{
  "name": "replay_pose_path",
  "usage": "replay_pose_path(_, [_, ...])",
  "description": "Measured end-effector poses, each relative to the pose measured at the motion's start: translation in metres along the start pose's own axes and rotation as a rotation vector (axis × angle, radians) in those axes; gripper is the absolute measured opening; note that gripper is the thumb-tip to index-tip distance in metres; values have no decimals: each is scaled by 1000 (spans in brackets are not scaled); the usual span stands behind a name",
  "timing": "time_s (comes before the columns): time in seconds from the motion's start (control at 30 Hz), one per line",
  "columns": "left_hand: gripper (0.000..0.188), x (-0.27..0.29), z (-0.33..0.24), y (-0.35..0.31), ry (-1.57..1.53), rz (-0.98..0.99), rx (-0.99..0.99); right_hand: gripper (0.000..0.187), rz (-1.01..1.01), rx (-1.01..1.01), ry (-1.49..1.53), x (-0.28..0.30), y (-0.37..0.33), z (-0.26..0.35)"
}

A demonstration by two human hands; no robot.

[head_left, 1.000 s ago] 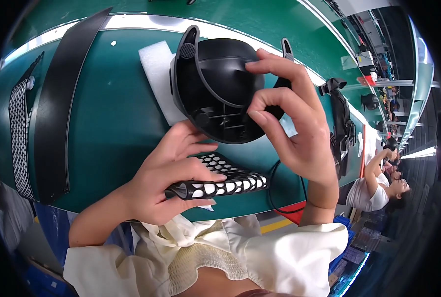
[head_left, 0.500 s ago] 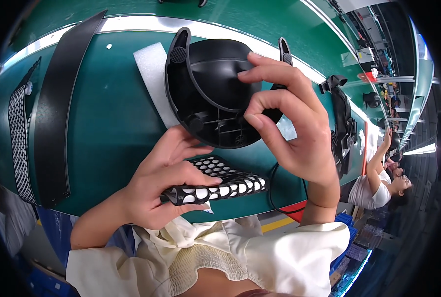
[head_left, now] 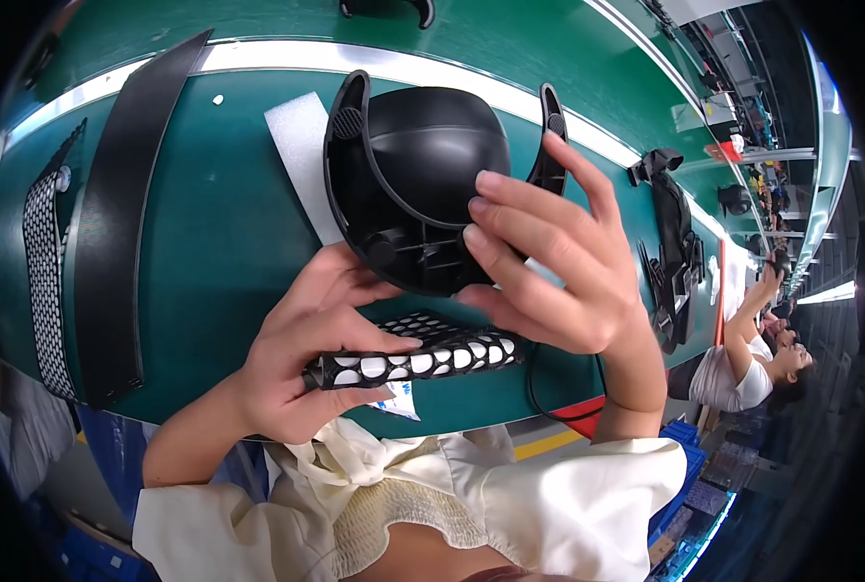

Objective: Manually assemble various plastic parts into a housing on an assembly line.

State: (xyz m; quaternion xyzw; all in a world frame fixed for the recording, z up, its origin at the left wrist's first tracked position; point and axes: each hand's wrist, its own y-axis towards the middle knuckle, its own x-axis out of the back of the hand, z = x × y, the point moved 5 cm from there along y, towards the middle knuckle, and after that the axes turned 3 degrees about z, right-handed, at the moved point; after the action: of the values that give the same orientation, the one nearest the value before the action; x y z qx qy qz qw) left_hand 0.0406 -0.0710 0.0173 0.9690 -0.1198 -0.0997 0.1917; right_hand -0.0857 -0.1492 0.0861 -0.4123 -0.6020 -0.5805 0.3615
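My left hand [head_left: 301, 354] is closed on a bent black strip dotted with white ovals [head_left: 423, 363], pinched between thumb and fingers near its left end. Just above it stands a glossy black rounded plastic shell [head_left: 437, 136] with two curved arms and ribs inside its near rim. The fingertips of my left hand reach close to the shell's lower left edge; contact there is partly hidden. My right hand [head_left: 558, 262] bends over the shell's right side, fingers on its front and thumb at the lower rim. A right part of the shell is hidden behind that hand.
A white foam strip [head_left: 301, 145] lies left of the shell. Farther left are a long black sheet [head_left: 112, 233] and another dotted strip [head_left: 42, 252]. Black straps [head_left: 675, 242] lie at the right, and a small white packet [head_left: 401, 400] near the front edge. Another person [head_left: 748, 373] works at the right.
My right hand has turned and come down, from a loose thumb-and-finger curl to fingers laid over the shell's rim. The dotted strip has tilted slightly, and a white packet shows more beneath it.
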Motion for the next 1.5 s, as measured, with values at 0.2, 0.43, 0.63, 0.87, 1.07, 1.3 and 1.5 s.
replay_pose_path(0.2, [26, 1, 1, -1, 16, -1, -15, 22, -28, -1, -20, -3, -7, -4])
replay_pose_path(0.43, [24, 5, 4, -1, -36, -36, -19, 26, -156, 80, -231, -19, -14, 4])
replay_pose_path(0.63, [23, 4, 0, -2, 14, -183, 49, 31, -136, 89, -216, -9, -17, 4])
replay_pose_path(0.87, [26, 3, -12, -6, 289, -210, 116, 34, -272, -325, 369, 23, -30, -12])
replay_pose_path(1.07, [25, 3, -13, -11, 323, -286, 96, 42, -96, -357, 325, 11, -11, 14])
replay_pose_path(1.3, [20, 2, -20, -14, 549, -277, -45, 27, -50, -364, 478, 3, -12, 20])
replay_pose_path(1.5, [22, 2, -24, -15, 651, -324, -161, 28, -129, -336, 377, 14, -4, 23])
